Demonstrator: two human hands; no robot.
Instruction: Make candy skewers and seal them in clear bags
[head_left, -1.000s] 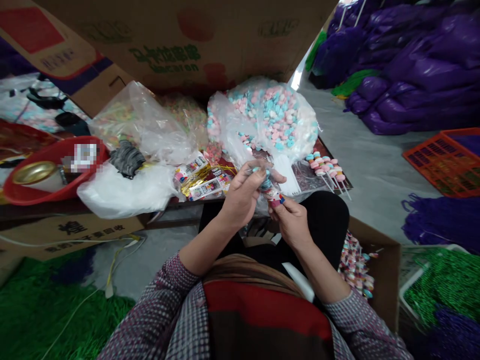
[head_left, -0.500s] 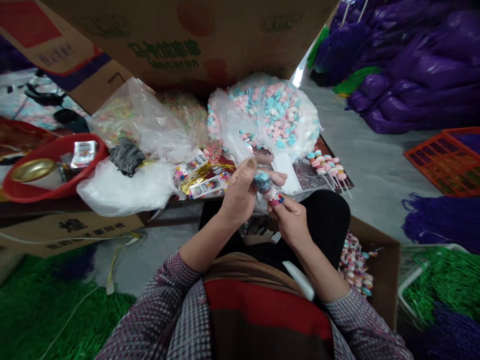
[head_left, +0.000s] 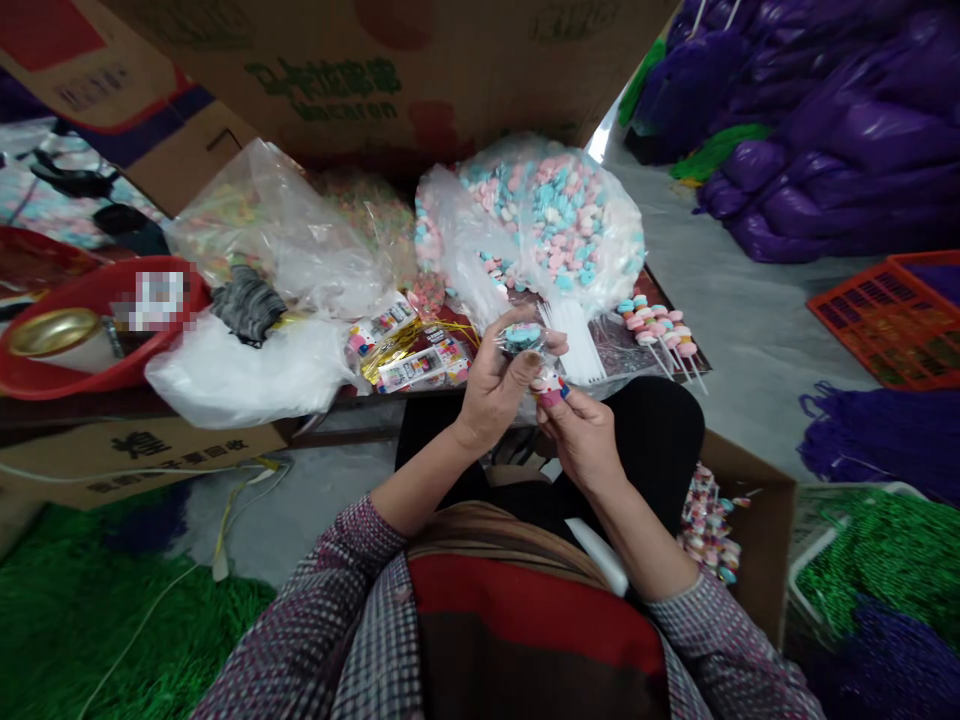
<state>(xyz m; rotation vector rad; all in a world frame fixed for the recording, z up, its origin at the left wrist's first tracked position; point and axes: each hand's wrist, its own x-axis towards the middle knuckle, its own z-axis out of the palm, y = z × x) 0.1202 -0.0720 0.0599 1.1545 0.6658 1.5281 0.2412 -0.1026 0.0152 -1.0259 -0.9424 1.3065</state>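
Note:
Above my lap, both hands hold one candy skewer (head_left: 523, 338) in a clear printed wrapper. A blue piece shows at its upper end, and coloured print lies lower down. My left hand (head_left: 491, 390) is closed around the upper part, the thumb across the wrapper. At the lower end, the fingers of my right hand (head_left: 585, 437) pinch the wrapper; the stick is hidden. Just beyond are white sticks (head_left: 571, 338) and, to their right, several unwrapped macaron-shaped candy skewers (head_left: 660, 325). Printed wrappers (head_left: 424, 366) and gold twist ties (head_left: 390, 355) lie left of my hands.
A large clear bag of pink, blue and white candies (head_left: 559, 215) stands at the back before a cardboard box (head_left: 465, 80). Leftward are a grey glove (head_left: 247, 305) and a red basin (head_left: 150, 355). A carton (head_left: 765, 540) holding wrapped skewers sits by my right knee.
My left thumb has come down across the wrapper, and the left fingers have closed further around the skewer's upper part. My right hand keeps its pinch on the lower end.

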